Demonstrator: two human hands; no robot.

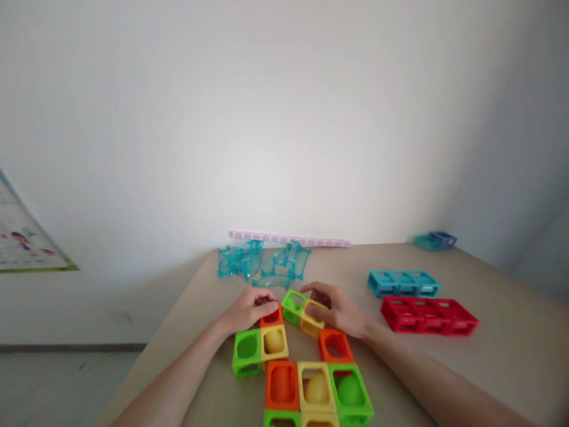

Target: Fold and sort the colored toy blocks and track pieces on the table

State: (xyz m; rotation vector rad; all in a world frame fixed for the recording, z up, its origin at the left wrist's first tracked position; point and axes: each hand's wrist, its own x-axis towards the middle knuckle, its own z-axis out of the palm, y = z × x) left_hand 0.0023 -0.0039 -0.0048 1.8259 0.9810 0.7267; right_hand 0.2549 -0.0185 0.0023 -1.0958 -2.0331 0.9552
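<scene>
Just left of the middle, my left hand (247, 309) has its thumb and fingers closed on an orange cube block (271, 319). That cube adjoins a yellow cube block (274, 343), with a green cube block (247, 350) at its left side. My right hand (341, 311) grips the yellow end of a tilted green-and-yellow block piece (293, 302), thumb on top. Below that hand sits another orange cube block (335, 346). Closest to me, a cluster of orange, yellow and green blocks (316, 388) runs off the lower edge. The cubes have open window-like faces.
Clear teal plastic pieces (280, 261) lie at the back left, before a long purple patterned tube (288, 238). To the right are a blue three-cell frame (403, 283) and a red one (429, 316). Small blue pieces (438, 240) sit in the far right corner by the wall.
</scene>
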